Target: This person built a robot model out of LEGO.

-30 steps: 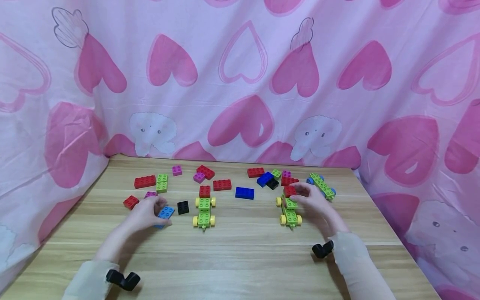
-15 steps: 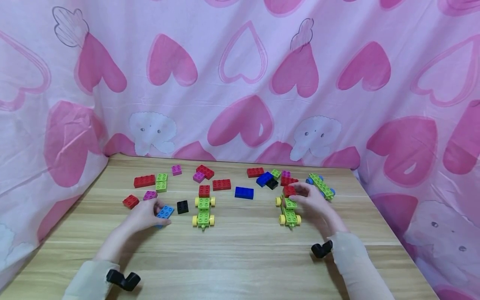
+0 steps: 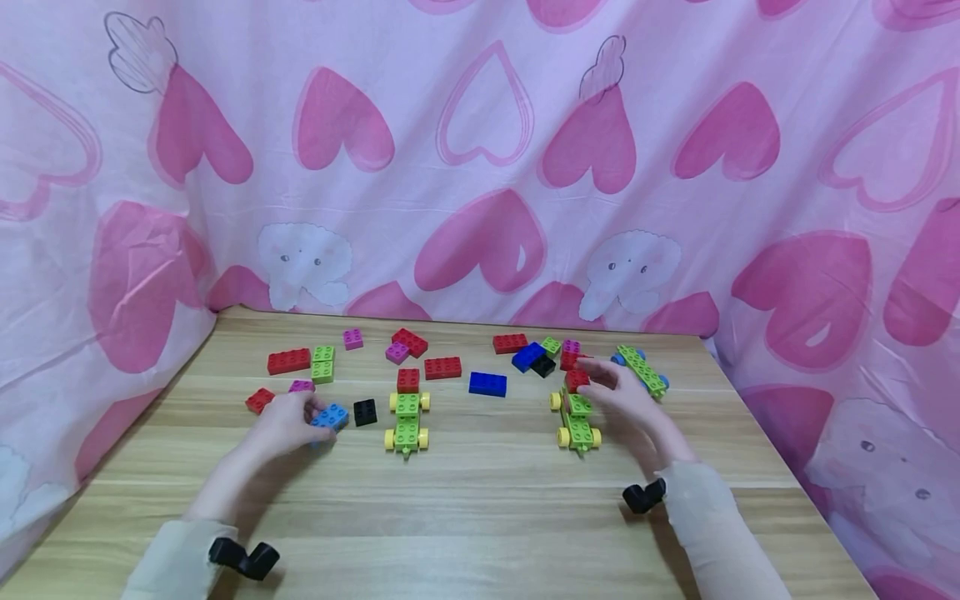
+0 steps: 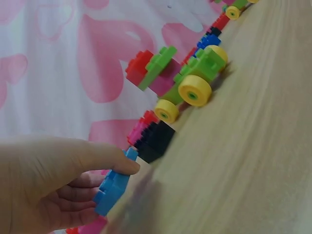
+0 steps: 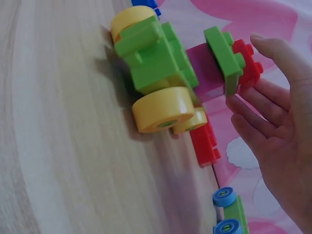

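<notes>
Between its thumb and fingers my left hand (image 3: 279,423) pinches a light-blue brick (image 3: 330,416), tilted above the table in the left wrist view. Right of it sits a black brick (image 3: 365,412), then a green toy car base (image 3: 407,429) with yellow wheels and a red brick (image 3: 408,380) on its raised stack. My right hand (image 3: 626,396) is beside a matching green car base (image 5: 156,56). Its stack has a magenta brick (image 5: 204,70), a green plate (image 5: 224,61) and a red brick (image 5: 248,63) on top. The right thumb is apart from that red brick; the fingers are extended alongside the stack.
Red bricks (image 3: 288,361), green bricks (image 3: 323,365) and magenta bricks (image 3: 353,339) lie scattered at the back left. A dark-blue brick (image 3: 487,384) lies mid-table. A green car base with blue wheels (image 3: 640,369) stands behind my right hand. A heart-patterned curtain (image 3: 480,167) borders the table.
My left hand has lifted and tilted the light-blue brick slightly. My right fingers have loosened from the red brick on the right car base, and the thumb has moved away.
</notes>
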The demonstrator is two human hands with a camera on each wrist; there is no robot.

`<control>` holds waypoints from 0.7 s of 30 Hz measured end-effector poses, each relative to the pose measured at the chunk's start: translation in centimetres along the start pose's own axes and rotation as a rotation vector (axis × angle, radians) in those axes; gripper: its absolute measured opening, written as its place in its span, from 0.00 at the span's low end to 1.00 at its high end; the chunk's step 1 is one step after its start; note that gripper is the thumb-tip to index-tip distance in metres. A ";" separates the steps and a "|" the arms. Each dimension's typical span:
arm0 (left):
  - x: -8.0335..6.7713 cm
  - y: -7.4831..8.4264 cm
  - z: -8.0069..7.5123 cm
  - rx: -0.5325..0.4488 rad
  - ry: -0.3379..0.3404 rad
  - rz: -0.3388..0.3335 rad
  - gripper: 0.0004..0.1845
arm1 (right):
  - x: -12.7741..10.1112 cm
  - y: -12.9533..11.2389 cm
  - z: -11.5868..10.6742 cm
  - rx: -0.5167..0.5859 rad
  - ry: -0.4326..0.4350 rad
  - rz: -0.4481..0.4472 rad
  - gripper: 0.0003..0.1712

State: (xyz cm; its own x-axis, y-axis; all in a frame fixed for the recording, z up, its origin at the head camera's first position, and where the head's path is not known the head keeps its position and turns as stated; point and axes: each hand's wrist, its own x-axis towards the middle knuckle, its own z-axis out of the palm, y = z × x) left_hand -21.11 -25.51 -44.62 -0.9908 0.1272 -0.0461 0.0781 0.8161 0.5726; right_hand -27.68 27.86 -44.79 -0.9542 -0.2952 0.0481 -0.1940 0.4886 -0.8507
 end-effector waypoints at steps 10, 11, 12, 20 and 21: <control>0.3 2.8 -2.1 0.006 0.127 0.069 0.23 | 0.0 -2.5 -0.1 -0.008 0.051 -0.105 0.36; 0.3 3.2 -2.3 0.016 0.142 0.089 0.23 | 0.0 -2.9 -0.2 -0.010 0.055 -0.124 0.36; 0.4 3.6 -2.4 0.021 0.154 0.105 0.23 | 0.1 -3.4 -0.2 -0.017 0.056 -0.137 0.36; 1.3 7.0 -2.3 0.004 0.192 0.229 0.22 | -0.1 -7.4 0.9 -0.062 0.060 -0.231 0.36; 1.5 7.4 -2.1 0.003 0.196 0.249 0.22 | -0.1 -7.8 1.1 -0.067 0.058 -0.244 0.36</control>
State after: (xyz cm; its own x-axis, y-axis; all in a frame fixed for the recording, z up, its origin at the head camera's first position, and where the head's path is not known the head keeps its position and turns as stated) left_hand -22.23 -20.45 -38.71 -0.9436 0.2124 0.2541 0.3210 0.7752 0.5440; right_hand -25.86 23.14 -38.76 -0.8884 -0.3641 0.2795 -0.4329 0.4622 -0.7739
